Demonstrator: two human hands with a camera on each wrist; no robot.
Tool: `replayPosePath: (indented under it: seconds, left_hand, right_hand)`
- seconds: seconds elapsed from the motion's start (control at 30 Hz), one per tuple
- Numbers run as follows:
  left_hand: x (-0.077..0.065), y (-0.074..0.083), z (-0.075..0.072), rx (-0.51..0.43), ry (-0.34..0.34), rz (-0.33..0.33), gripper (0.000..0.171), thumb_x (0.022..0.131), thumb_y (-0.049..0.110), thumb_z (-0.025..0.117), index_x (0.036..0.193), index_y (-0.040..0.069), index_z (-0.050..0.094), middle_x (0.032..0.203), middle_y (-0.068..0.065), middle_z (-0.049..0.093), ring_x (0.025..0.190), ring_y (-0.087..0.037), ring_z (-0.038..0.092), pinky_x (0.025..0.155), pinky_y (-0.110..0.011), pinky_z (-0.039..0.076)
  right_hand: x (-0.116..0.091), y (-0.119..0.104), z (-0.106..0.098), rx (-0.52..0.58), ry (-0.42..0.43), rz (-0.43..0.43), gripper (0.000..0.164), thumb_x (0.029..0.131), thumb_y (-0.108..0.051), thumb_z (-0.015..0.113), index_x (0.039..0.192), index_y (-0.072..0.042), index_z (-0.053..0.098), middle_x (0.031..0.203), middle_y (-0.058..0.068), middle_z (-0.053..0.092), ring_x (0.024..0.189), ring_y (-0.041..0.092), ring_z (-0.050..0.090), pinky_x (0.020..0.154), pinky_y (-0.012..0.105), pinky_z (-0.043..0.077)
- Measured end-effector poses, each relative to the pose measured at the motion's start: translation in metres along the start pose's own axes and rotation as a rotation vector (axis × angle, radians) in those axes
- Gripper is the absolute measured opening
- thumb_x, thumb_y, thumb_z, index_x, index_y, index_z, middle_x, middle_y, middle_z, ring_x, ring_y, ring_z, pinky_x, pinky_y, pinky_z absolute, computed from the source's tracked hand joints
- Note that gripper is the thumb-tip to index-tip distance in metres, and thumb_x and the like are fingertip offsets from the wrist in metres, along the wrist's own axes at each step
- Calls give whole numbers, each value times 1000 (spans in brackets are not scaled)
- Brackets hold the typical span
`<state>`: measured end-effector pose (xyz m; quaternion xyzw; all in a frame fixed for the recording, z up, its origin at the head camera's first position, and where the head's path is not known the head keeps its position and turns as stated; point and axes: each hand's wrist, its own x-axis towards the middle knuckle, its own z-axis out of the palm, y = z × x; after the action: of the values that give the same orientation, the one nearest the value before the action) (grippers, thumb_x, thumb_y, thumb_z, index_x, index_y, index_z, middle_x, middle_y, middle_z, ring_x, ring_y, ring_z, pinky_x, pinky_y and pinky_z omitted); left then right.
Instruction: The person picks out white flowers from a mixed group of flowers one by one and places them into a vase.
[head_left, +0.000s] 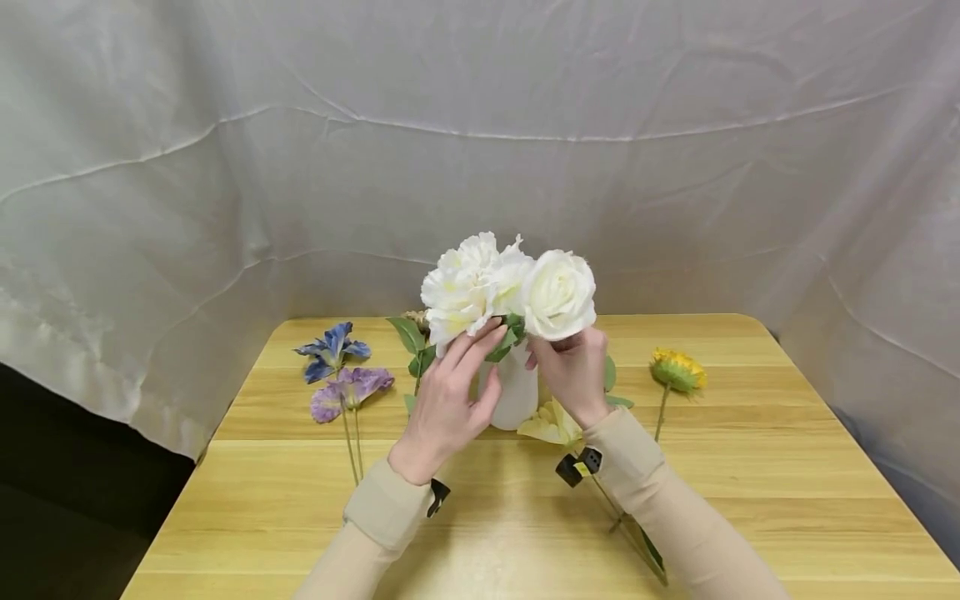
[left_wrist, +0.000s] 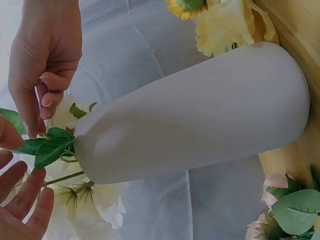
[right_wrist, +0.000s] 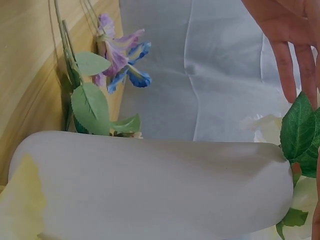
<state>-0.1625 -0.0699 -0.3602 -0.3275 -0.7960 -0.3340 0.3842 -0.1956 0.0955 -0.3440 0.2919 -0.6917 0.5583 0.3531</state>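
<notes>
A white vase stands upright on the table, with white ruffled flowers and a white rose above its mouth. My right hand pinches the rose's stem just under the bloom. On the other side, my left hand reaches up to the flowers, its fingers loosely extended beside the green leaves at the vase mouth. Both hands meet near those leaves in the left wrist view. The vase hides the lower ends of the stems.
Blue and purple flowers lie at the left. A yellow sunflower-like bloom lies at the right. One pale yellow flower lies before the vase, its stem under my right forearm. Pinkish flowers with leaves lie left of the vase.
</notes>
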Motion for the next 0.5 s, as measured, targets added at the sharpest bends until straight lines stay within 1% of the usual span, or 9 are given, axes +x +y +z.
replayPosePath:
  seconds: [0.1, 0.23, 0.4, 0.5]
  left_hand:
    - [1, 0, 0, 6, -1, -6, 47, 84, 6, 58, 131, 5, 54, 135, -9, 53, 119, -25, 52, 92, -38, 51]
    - [1, -1, -1, 12, -1, -10, 47, 84, 6, 57, 131, 5, 54, 135, -8, 53, 119, -24, 53, 87, -38, 53]
    - [1, -1, 0, 10, 4, -3, 49, 82, 3, 59, 131, 5, 54, 134, -9, 54, 120, -24, 52, 86, -38, 54]
    - [1, -1, 0, 13, 7, 1, 49, 82, 3, 59, 131, 5, 54, 133, -9, 54, 120, -24, 52, 86, -38, 54]
  right_hand:
    - [4, -10, 0, 30, -11, 28, 6, 81, 15, 59, 84, 9, 60, 54, 19, 59, 37, 22, 53, 36, 22, 47]
    - [10, -17, -1, 22, -17, 62, 4, 83, 12, 58, 83, 11, 62, 57, 23, 61, 39, 26, 54, 37, 21, 48]
    - [15, -21, -1, -12, -9, 63, 6, 85, 8, 61, 81, 11, 65, 58, 23, 61, 40, 25, 55, 41, 22, 50]
    - [15, -22, -1, -20, -19, 67, 5, 84, 8, 62, 80, 11, 65, 56, 22, 61, 38, 24, 54, 39, 22, 49]
